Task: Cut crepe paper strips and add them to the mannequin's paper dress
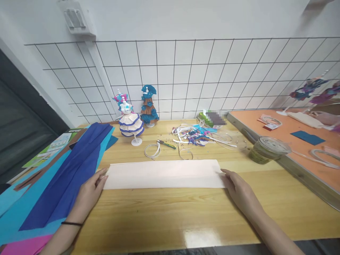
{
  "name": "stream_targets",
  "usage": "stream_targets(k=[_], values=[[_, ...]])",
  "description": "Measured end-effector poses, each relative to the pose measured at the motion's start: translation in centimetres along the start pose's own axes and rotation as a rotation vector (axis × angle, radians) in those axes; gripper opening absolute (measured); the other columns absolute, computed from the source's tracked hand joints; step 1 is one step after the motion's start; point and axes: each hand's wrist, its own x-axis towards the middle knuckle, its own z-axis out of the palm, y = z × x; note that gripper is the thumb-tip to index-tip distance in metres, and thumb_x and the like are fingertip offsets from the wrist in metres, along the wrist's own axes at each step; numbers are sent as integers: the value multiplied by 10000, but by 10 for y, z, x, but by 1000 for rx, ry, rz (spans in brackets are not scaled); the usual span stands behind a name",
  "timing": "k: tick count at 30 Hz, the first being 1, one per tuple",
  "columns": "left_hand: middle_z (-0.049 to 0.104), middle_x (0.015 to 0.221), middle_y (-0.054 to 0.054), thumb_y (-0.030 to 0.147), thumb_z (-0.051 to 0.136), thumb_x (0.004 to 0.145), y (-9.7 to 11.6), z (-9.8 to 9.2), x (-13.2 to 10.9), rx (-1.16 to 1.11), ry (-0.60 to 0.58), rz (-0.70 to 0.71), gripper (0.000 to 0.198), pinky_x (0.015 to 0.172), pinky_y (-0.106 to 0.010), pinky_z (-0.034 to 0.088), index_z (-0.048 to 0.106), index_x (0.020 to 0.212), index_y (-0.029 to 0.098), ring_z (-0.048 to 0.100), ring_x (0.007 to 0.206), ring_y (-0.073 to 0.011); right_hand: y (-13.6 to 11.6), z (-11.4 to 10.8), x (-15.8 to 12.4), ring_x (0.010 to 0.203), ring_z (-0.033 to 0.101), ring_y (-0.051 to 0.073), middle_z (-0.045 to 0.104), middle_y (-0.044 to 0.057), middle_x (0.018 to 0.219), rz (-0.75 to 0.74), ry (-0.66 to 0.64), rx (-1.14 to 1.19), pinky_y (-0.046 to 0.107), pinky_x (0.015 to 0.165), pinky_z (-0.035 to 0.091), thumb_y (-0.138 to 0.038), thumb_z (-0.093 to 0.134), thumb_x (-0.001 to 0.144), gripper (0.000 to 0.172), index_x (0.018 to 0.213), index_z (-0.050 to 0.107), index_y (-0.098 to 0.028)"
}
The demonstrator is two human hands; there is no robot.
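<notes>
A long folded strip of white paper lies across the wooden table in front of me. My left hand grips its left end between thumb and fingers. At the opposite end, my right hand holds the right edge, fingertips on top and the remaining fingers partly hidden. Just beyond the strip are a yellow and black utility knife and a ring of white tape.
Blue and turquoise sheets cover the left side. Small dressed figures, one in a white tiered dress, stand behind. Paper scraps lie at the back. A clear plastic tub sits right, by an orange-topped table.
</notes>
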Motion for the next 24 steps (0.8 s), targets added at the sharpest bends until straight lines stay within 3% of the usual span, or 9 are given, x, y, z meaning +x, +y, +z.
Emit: stream_targets(k=[17,24], values=[[615,1161,-114,423,375,838,-4,4,-2,78,-57,116,460,916,-311,443,570,1136,131,575,1064,-219,7,4,-1,984,613,249,639,94,1103,-28,-94,-114,407,829,494,-326,331,903,307,1101,524,-193],[620,1127,-110,400,310,872,0,4,-5,180,-83,159,460,872,-301,450,552,1164,139,587,1021,-217,4,1,-1,961,616,248,641,97,1090,-33,-105,-137,399,814,494,-301,329,901,306,1110,523,-190]])
